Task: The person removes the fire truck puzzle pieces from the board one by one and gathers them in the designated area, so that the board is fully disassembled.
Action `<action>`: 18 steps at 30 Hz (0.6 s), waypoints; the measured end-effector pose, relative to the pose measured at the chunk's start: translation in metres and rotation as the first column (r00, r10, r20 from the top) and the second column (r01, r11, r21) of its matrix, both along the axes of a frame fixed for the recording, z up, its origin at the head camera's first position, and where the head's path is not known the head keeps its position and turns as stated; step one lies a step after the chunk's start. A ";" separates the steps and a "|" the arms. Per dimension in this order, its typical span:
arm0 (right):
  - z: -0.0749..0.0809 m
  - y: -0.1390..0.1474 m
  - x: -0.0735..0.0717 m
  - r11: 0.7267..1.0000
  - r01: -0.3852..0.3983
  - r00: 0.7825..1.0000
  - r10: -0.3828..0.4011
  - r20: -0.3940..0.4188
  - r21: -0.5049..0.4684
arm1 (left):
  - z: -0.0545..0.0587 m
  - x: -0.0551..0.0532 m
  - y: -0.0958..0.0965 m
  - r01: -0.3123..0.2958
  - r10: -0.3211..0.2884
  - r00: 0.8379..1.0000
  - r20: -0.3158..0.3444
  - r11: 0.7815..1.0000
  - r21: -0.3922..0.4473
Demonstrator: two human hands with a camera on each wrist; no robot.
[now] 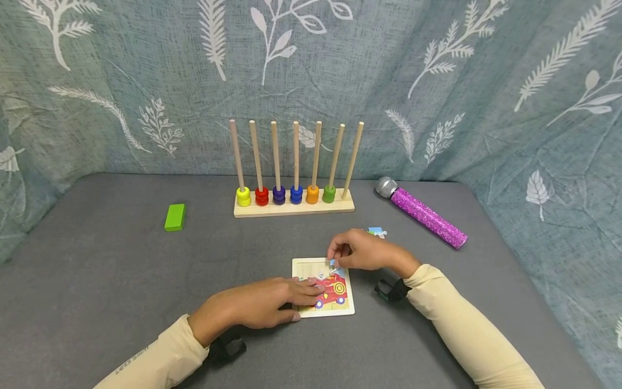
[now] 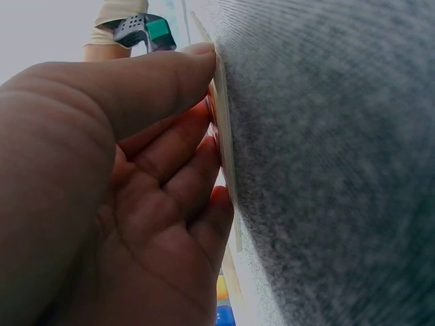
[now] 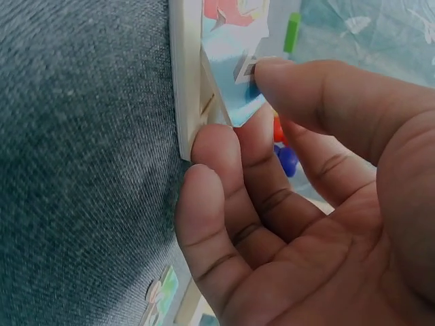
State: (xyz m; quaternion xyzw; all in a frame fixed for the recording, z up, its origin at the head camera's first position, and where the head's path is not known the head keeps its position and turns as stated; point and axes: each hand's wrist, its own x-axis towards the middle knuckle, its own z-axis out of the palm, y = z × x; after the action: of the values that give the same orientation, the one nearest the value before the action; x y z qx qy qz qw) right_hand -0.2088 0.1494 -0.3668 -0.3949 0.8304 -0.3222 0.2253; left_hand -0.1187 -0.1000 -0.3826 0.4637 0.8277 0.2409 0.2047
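A square wooden jigsaw tray (image 1: pixel 351 310) lies on the grey table, partly filled with pieces of a red vehicle picture. My left hand (image 1: pixel 259 302) rests on its left side, fingers straight over the picture and thumb at the near edge. At the tray's upper right corner my right hand (image 1: pixel 364 249) pinches a light blue puzzle piece (image 3: pixel 234 81) between thumb and fingers. The right wrist view shows this piece tilted, one edge raised off the tray. Another puzzle piece (image 1: pixel 377 232), blue and green, lies on the table just beyond my right hand.
Behind the tray stands a wooden peg rack (image 1: pixel 293 210) with coloured rings on most of its upright pegs. A purple glittery microphone (image 1: pixel 427 217) lies at the back right. A green block (image 1: pixel 175 217) sits at the left. A patterned curtain (image 1: pixel 311 81) hangs along the back.
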 end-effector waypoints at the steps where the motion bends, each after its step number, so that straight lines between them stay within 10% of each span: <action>1: 0.001 0.001 0.000 1.000 -0.003 1.000 0.003 0.004 -0.006 | 0.000 0.000 0.000 -0.002 0.002 1.000 0.002 1.000 0.000; 18: -0.003 0.007 0.003 0.995 -0.047 0.989 0.059 0.135 -0.088 | 0.000 0.001 0.000 -0.011 0.011 1.000 -0.002 1.000 -0.005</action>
State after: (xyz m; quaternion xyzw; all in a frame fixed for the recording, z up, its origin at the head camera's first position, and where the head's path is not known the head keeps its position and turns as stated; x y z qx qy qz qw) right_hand -0.2056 0.1566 -0.3698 -0.4029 0.7878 -0.3774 0.2733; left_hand -0.1180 -0.0998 -0.3826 0.4588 0.8310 0.2396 0.2037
